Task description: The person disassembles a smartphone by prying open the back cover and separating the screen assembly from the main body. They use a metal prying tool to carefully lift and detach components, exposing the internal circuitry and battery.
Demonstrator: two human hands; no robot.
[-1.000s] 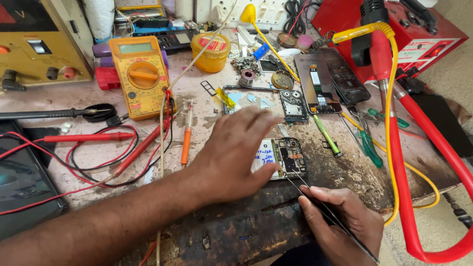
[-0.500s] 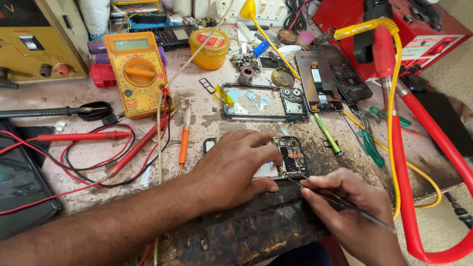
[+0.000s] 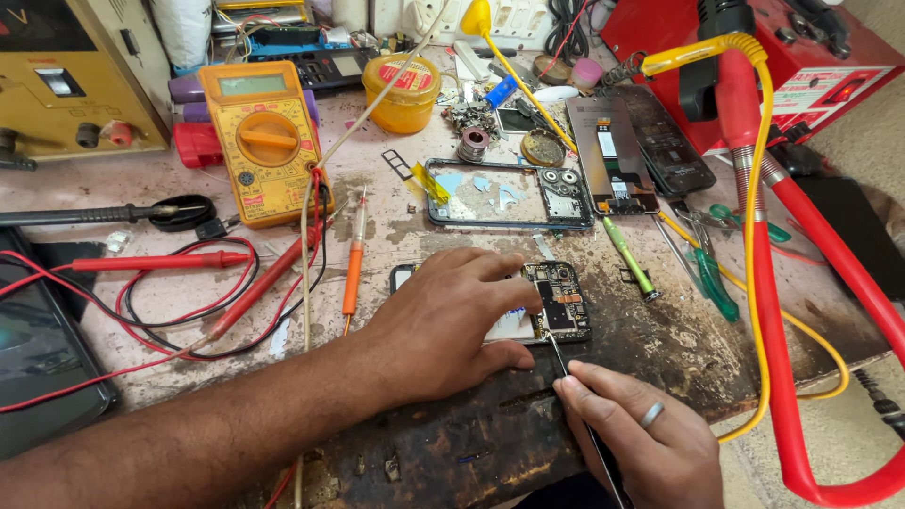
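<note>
An opened phone [image 3: 556, 300] with its circuit board bare lies near the front of a worn workbench [image 3: 660, 349]. My left hand [image 3: 443, 320] lies flat over the phone's left part and pins it down, fingers reaching to the board. My right hand [image 3: 641, 443], with a ring on one finger, grips a thin metal tool [image 3: 566, 377] like a pen. The tool's tip touches the lower edge of the board.
A second phone frame [image 3: 509, 193] and a removed screen [image 3: 613, 155] lie further back. An orange multimeter [image 3: 264, 151] with red probes [image 3: 160, 262] sits at left, beside an orange screwdriver [image 3: 353, 264]. Green-handled tweezers [image 3: 712, 278], a yellow jar [image 3: 403, 94] and red-yellow cables [image 3: 754, 236] are at right.
My left hand has come down from hovering onto the phone and holds it. My right hand has brought the tool's tip up to the board.
</note>
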